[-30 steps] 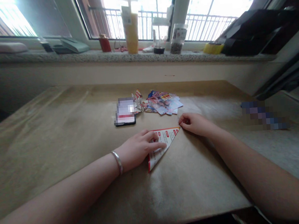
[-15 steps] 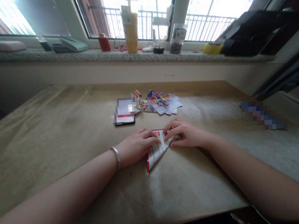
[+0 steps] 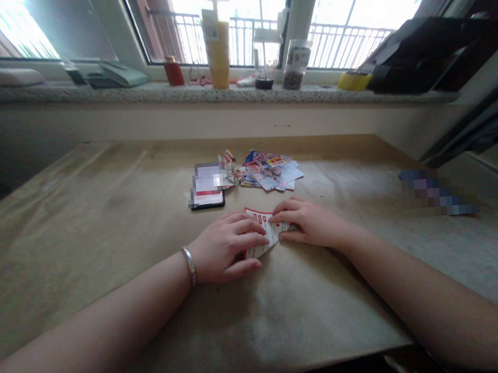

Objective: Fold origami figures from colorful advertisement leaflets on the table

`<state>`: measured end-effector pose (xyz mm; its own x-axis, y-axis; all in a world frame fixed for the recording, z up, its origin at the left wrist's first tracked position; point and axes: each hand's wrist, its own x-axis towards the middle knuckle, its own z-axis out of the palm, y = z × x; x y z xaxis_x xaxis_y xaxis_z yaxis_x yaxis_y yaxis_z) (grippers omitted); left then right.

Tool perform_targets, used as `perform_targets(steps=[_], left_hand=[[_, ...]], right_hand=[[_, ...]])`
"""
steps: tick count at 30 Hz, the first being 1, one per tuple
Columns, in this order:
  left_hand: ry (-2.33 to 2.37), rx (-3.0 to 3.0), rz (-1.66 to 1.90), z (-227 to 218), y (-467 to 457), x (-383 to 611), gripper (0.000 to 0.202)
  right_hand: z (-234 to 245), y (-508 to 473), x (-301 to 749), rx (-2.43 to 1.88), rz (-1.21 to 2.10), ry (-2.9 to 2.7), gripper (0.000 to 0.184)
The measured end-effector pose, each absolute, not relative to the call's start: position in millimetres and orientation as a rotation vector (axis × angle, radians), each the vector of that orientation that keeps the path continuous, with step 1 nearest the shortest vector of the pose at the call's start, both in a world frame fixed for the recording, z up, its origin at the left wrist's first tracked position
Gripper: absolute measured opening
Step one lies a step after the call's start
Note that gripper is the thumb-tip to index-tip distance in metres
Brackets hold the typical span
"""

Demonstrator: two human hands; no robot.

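Observation:
A folded printed paper (image 3: 270, 228), white with red markings, lies on the brown paper-covered table (image 3: 105, 221) in front of me. My left hand (image 3: 225, 247), with a silver bracelet on its wrist, curls over the paper's left part, fingers on top and thumb below its lower edge. From the right, my right hand (image 3: 310, 222) meets it and pinches the paper's right corner between fingers and thumb. Most of the paper is hidden under both hands.
A phone (image 3: 207, 191) lies just beyond the hands, with a pile of colourful printed sheets (image 3: 270, 170) to its right. A blurred object (image 3: 439, 197) sits at the table's right. The windowsill holds a tall yellow bottle (image 3: 218, 48), a red can (image 3: 174, 71) and a jar (image 3: 295, 65).
The right hand moved left from the triangle's far corner onto the paper. The paper's long lower point has been folded up, and the left hand now covers it.

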<state>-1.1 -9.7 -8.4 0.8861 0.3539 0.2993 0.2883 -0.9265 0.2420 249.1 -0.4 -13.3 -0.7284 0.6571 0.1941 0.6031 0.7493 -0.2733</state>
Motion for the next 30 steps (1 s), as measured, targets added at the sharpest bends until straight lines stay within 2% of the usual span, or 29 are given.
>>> perform_targets(steps=[2,7,18,30], left_hand=[[0.497,2.986,0.531,-8,-14,0,0.034],[0.503,3.134,0.533,-9,-19,2,0.021],[0.576,3.078,0.212,-5,-19,-5,0.039],[0.768,3.204,0.418,-15,-1,-10,0.031]], right_hand=[[-11,-3,246,-1.070,0.206,-2.675,0.034],[-5,-10,241,-1.212,0.070,-2.726,0.035],[-6,-7,246,-1.136,0.031,-2.767,0.034],[-15,-6,243,-1.003,0.164,-2.676,0.031]])
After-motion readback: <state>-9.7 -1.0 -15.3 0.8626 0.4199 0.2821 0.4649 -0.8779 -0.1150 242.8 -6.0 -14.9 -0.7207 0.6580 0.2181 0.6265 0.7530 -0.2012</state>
